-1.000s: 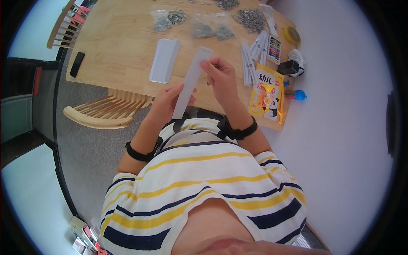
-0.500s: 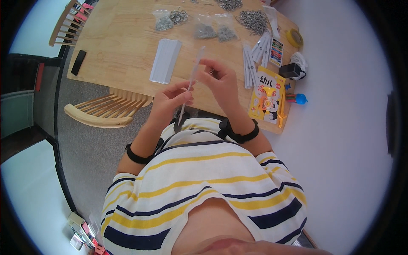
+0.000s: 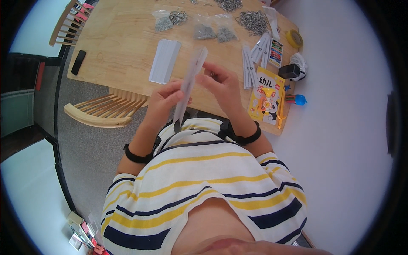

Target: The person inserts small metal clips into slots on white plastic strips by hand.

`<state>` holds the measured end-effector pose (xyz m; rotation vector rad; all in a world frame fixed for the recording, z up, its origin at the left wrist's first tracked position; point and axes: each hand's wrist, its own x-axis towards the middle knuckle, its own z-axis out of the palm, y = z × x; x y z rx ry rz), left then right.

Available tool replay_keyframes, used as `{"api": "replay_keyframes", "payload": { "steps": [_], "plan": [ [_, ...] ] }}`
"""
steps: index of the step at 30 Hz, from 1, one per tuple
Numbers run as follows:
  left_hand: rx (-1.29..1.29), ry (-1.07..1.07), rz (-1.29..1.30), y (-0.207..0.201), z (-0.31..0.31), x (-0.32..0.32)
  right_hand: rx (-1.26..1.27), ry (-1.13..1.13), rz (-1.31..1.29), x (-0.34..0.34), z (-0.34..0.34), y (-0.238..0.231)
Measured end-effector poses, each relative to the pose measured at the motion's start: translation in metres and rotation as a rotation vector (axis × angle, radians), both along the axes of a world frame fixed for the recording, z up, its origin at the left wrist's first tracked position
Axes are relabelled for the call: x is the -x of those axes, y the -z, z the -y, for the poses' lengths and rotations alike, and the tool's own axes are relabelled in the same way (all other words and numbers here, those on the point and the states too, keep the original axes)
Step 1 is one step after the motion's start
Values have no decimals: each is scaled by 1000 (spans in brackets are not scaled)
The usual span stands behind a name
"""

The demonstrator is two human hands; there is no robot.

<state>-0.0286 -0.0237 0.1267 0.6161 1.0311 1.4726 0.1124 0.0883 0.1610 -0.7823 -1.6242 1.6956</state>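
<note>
Above the table's near edge, a long white strip [image 3: 190, 80] stands tilted between my hands. My left hand [image 3: 162, 102] pinches its lower part between thumb and fingers. At the strip's right edge is my right hand [image 3: 224, 87], its fingers curled and a small metal ring [image 3: 211, 74] partly showing among them. Whether the right fingertips touch the strip is hard to tell. Beyond my left hand lies a neat stack of white strips [image 3: 165, 62]. More white strips [image 3: 249, 68], each with a small dark round spot, lie to the right.
At the back are clear bags of small metal parts [image 3: 205, 31] and a pile of metal clasps [image 3: 253, 22]. Along the right stand a crayon box [image 3: 276, 53], yellow tape [image 3: 294, 38], a black adapter [image 3: 289, 70] and a yellow booklet [image 3: 265, 93]. A wooden chair [image 3: 100, 114] is at left.
The strip has turned so that its broad face shows instead of its thin edge. My left hand has shifted slightly left, my right hand slightly right and down.
</note>
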Motion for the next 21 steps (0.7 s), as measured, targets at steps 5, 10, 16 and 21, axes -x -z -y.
{"api": "replay_keyframes", "payload": {
  "steps": [5, 10, 16, 21],
  "plan": [
    [265, -62, 92, 28, -18, 15, 548, 148, -101, 0, -15, 24],
    [375, -128, -422, 155, -43, 35, 664, 196, -53, 4, -19, 62],
    [465, -145, -1288, 186, -70, 41, 709, 243, 58, 12, -9, 82],
    [269, -174, -1029, 135, -70, 35, 652, 245, 92, 6, -6, 86]
  ]
}}
